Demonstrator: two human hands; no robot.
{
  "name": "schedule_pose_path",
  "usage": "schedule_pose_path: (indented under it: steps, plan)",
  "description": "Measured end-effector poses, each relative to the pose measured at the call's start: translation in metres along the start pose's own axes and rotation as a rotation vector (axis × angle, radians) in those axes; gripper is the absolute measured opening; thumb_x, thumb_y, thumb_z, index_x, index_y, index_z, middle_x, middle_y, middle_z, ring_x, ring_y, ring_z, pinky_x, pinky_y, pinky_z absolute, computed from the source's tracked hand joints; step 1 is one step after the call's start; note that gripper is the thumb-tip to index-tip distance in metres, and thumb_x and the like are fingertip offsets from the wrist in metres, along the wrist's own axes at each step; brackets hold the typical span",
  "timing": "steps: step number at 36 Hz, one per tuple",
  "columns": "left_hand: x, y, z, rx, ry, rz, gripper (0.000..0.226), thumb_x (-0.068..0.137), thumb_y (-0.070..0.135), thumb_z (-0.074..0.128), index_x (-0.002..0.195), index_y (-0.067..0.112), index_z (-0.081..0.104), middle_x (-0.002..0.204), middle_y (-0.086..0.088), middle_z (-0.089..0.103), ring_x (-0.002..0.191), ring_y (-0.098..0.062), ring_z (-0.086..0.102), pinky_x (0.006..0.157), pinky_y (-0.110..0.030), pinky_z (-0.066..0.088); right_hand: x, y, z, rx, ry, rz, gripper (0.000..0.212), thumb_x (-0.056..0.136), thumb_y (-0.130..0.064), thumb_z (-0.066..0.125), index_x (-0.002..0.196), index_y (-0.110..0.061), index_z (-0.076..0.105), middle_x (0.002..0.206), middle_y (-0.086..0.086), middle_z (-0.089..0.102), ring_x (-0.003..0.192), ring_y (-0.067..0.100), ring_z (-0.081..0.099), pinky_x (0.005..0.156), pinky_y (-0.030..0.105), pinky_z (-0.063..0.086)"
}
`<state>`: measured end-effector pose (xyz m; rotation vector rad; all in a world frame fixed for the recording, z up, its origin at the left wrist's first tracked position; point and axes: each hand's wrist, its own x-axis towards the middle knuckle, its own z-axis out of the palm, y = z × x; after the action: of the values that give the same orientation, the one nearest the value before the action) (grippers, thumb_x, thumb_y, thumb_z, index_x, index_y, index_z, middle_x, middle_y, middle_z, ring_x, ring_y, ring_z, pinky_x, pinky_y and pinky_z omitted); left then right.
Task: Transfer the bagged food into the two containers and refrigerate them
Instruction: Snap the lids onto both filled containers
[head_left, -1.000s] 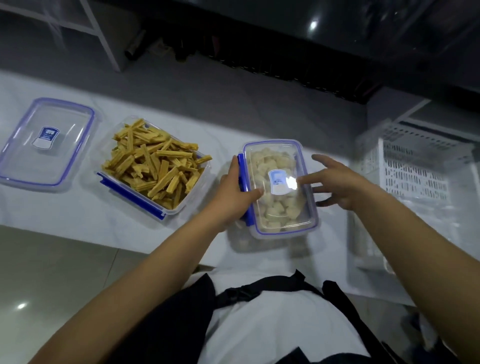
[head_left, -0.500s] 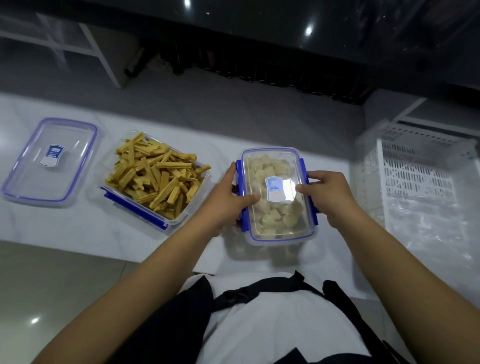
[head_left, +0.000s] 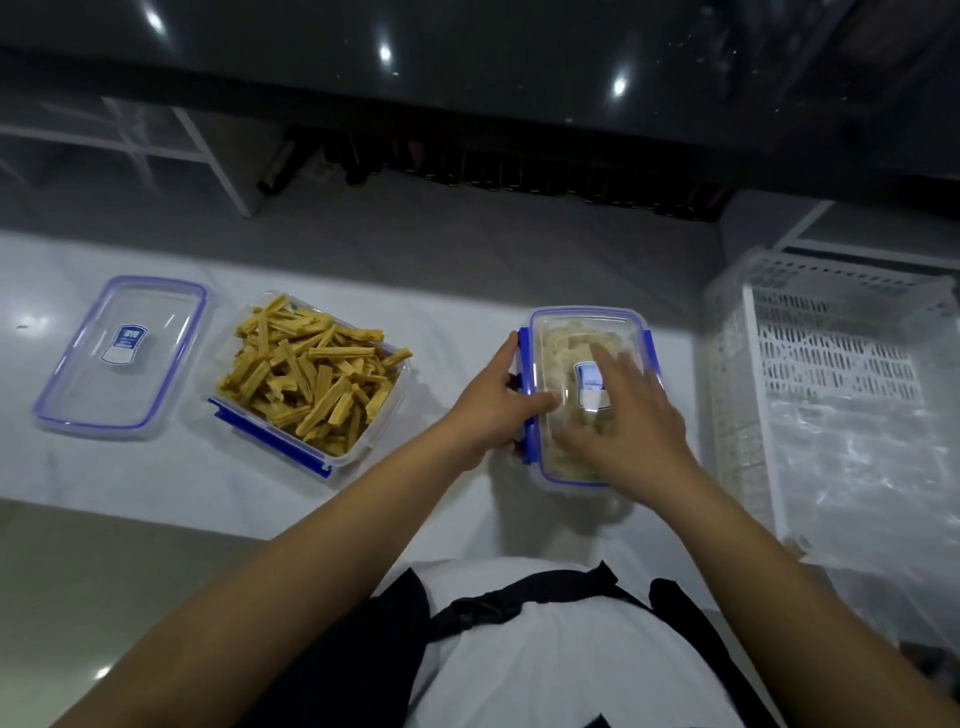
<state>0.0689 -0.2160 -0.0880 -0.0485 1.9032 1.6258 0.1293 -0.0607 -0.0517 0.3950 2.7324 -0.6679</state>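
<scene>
On bench, right of centre: lidded container (head_left: 589, 332) of pale pieces, long axis pointing away from me. I see left hand (head_left: 496, 402) curled on its left blue clip, thumb over lid edge. Right hand (head_left: 626, 415) flat on lid, fingers (head_left: 605, 364) straight, holding nothing. Right clip (head_left: 648, 345) just beside right hand, so nearer hand. Open container (head_left: 306, 379) and loose lid (head_left: 122, 353) well left.
</scene>
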Motion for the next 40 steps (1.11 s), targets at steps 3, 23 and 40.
schedule_pose_path:
  steps: [3,23,40]
  plan:
    - [-0.002,-0.001,0.008,0.03,-0.125,0.052,0.088,0.089,0.016,0.072,0.149,0.058,0.023,0.121,0.004,0.058,0.102,-0.023,0.069,0.068,-0.035,0.063,-0.005,0.019,0.004,-0.253,-0.044,-0.075,0.095,0.084,-0.075,0.044,0.158,-0.039,-0.004,0.168,-0.005,-0.016,0.152,0.026,-0.021,0.12,0.06,-0.002]
    - [-0.094,0.003,-0.036,0.637,0.309,0.379,0.072,0.095,0.058,0.055,0.153,0.058,0.013,0.167,0.025,0.001,0.154,-0.001,-0.003,0.118,-0.031,0.014,-0.016,0.012,0.002,-0.038,-0.003,-0.25,0.089,0.075,-0.087,0.018,0.154,-0.045,0.019,0.168,-0.007,0.01,0.155,0.021,-0.005,0.121,0.054,-0.001]
    - [-0.117,-0.107,-0.337,0.868,0.778,-0.451,0.123,0.067,0.087,0.062,0.16,0.036,-0.002,0.169,-0.01,-0.007,0.155,-0.034,-0.007,0.123,-0.056,0.001,-0.045,-0.18,0.087,-0.243,-0.217,-0.492,0.075,0.09,-0.076,0.029,0.155,-0.05,0.001,0.166,-0.01,-0.019,0.151,0.019,-0.023,0.122,0.051,-0.006]
